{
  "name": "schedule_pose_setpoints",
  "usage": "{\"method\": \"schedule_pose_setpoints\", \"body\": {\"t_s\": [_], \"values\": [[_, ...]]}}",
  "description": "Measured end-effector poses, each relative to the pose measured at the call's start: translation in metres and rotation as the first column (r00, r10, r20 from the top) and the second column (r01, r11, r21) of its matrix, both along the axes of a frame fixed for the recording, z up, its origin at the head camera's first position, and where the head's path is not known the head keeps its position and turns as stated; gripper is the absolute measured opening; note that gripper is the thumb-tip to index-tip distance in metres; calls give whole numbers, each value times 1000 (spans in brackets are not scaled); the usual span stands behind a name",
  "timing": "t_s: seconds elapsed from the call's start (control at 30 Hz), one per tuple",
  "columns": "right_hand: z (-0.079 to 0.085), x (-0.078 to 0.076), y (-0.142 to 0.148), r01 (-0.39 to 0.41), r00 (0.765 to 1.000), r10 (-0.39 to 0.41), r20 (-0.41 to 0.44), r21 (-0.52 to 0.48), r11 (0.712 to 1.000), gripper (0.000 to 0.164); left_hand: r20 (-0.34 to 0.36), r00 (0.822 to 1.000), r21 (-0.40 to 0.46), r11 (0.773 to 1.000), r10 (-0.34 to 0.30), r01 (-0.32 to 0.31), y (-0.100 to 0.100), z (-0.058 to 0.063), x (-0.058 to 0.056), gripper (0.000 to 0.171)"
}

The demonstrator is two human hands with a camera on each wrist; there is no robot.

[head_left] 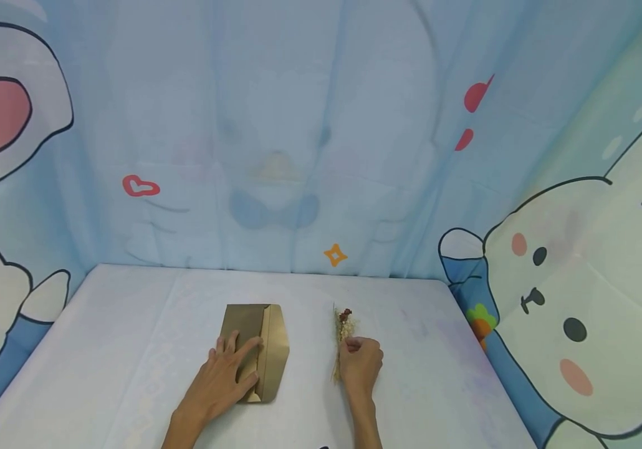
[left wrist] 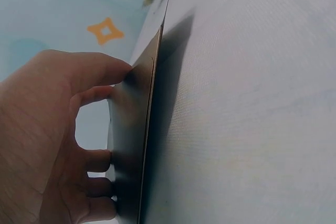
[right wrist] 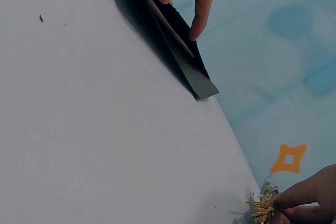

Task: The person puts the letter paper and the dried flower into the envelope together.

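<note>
A gold envelope (head_left: 275, 349) lies on the white table, its flap (head_left: 280, 340) opened out to the right. My left hand (head_left: 213, 379) rests on it with spread fingers pressing the body left of the flap. In the left wrist view the thumb and fingertips touch the envelope (left wrist: 131, 124) from one side, and its edge casts a shadow on the cloth. To the right, my right hand (head_left: 361, 362) pinches a small bunch of dried flowers (head_left: 346, 321) by its stems. The bunch has dark red and cream heads. Its cut stem ends (right wrist: 261, 209) show beside the fingertips.
White cloth covers the table (head_left: 130, 349). Behind it hangs a light blue curtain (head_left: 276, 125) printed with rabbits. A small dark speck (right wrist: 41, 18) lies on the cloth in the right wrist view.
</note>
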State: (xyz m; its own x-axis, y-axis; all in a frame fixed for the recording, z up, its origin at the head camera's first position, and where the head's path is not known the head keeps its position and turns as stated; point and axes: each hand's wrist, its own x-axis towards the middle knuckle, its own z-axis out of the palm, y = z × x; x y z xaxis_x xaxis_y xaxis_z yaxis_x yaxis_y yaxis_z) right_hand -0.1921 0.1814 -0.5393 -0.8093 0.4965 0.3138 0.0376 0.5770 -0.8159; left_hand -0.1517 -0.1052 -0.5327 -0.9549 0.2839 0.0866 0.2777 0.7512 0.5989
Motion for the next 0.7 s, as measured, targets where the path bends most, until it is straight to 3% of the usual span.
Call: {"method": "schedule_pose_setpoints", "body": {"t_s": [0.7], "values": [[18,4,-25,-96,995,96,25,-5,995,6,-10,1000,-1,1000,0,0,-2,-2,-3,62]]}}
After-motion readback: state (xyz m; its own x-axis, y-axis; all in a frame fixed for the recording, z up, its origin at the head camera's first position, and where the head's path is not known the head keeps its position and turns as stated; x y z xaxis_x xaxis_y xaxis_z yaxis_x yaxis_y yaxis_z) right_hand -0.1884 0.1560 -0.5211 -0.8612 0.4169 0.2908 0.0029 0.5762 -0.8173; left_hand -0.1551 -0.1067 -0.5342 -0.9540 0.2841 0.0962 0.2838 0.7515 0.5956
